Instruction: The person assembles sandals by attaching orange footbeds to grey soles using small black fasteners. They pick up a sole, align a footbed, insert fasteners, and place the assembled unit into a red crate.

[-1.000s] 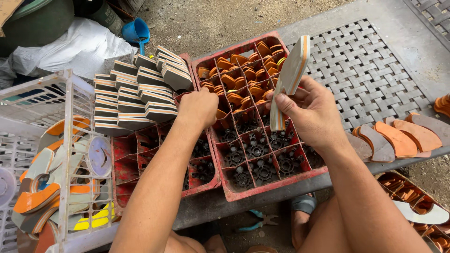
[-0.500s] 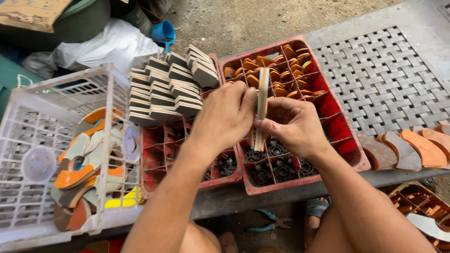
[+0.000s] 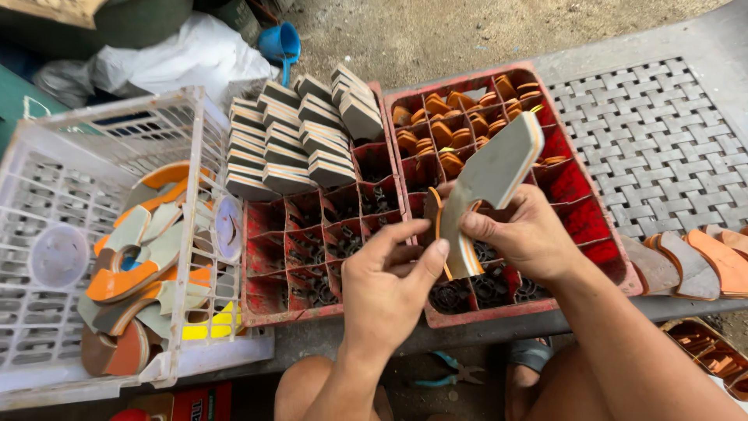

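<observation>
My right hand point(image 3: 530, 234) grips a flat grey wedge-shaped sole piece with an orange and white edge point(image 3: 491, 175), tilted up over the right red crate point(image 3: 615, 249). My left hand point(image 3: 386, 284) pinches a thin curved orange strip point(image 3: 433, 218) against the lower end of that sole piece. Both hands hover above the crate's front compartments, which hold dark round parts point(image 3: 456, 295). Small orange pieces point(image 3: 444, 132) fill the crate's back compartments.
A second red crate point(image 3: 261, 312) to the left carries stacks of grey wedge blocks point(image 3: 300, 136). A white plastic basket point(image 3: 187, 351) at far left holds orange and grey sole cut-outs. More soles point(image 3: 701, 261) lie on the woven grey mat point(image 3: 654, 148). Pliers point(image 3: 448, 374) lie below.
The sole piece turned from edge-on to tilted flat side up. My left hand dropped lower and now pinches the orange strip at its lower end. The camera view shifted slightly.
</observation>
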